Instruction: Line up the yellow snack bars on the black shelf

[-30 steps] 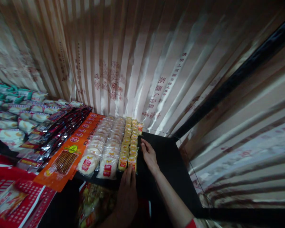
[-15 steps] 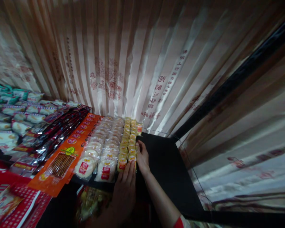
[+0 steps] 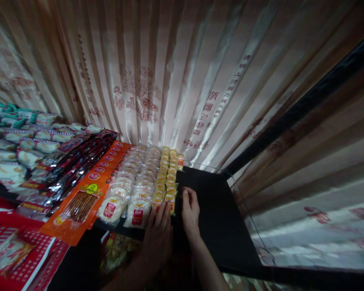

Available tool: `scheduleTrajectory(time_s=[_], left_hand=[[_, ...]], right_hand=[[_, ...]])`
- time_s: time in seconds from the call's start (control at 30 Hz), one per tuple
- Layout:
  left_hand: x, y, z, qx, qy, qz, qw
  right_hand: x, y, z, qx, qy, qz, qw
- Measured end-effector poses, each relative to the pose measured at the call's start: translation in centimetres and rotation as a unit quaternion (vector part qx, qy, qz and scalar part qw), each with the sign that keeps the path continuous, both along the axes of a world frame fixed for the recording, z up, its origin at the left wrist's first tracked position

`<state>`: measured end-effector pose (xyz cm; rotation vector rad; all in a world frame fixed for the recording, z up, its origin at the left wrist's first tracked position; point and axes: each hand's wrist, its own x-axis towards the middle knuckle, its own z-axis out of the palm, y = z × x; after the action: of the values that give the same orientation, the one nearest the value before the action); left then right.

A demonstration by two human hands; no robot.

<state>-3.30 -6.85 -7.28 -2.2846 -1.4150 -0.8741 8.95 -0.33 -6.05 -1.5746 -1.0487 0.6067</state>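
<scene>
My left hand (image 3: pixel 159 232) lies with its fingers stretched forward, fingertips resting on the front of small yellow-wrapped snack packets (image 3: pixel 170 178). These packets stand in two tight rows, with one more at the back right. To their right, over the black shelf surface (image 3: pixel 210 202), my right hand (image 3: pixel 190 212) is apart from the packets. Its fingers are loosely bent, and I see nothing in them. Left of the yellow rows are two rows of round white crackers (image 3: pixel 138 202) in clear wrappers with red labels.
An orange bag of brown snack sticks (image 3: pixel 81 202) leans beside the crackers. Further left lie dark red foil packets (image 3: pixel 75 173) and white snack bags (image 3: pixel 9 173). A red basket (image 3: pixel 42 242) is at lower left. A pleated printed curtain (image 3: pixel 170 81) hangs behind, with a black post (image 3: pixel 291 113) at right.
My right hand has moved right, away from the side of the yellow packets. My left hand stays at their front. The view has shifted slightly.
</scene>
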Motion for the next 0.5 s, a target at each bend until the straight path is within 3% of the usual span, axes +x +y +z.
scheduleTrajectory(time_s=[0.17,0.33,0.5], left_hand=[[-0.1,0.3,0.0,0.01,-0.021,-0.023,0.999],[-0.3,0.4,0.3,-0.001,-0.017,-0.039,0.999],[-0.4,0.5,-0.7,0.028,-0.027,-0.069,0.997]], right_hand=[[0.0,-2.8,-0.5,0.0,-0.031,0.149,0.988],[-0.5,-2.5,-0.4,0.02,-0.06,0.132,0.989],[-0.9,-2.5,-0.8,0.009,-0.04,0.112,0.993]])
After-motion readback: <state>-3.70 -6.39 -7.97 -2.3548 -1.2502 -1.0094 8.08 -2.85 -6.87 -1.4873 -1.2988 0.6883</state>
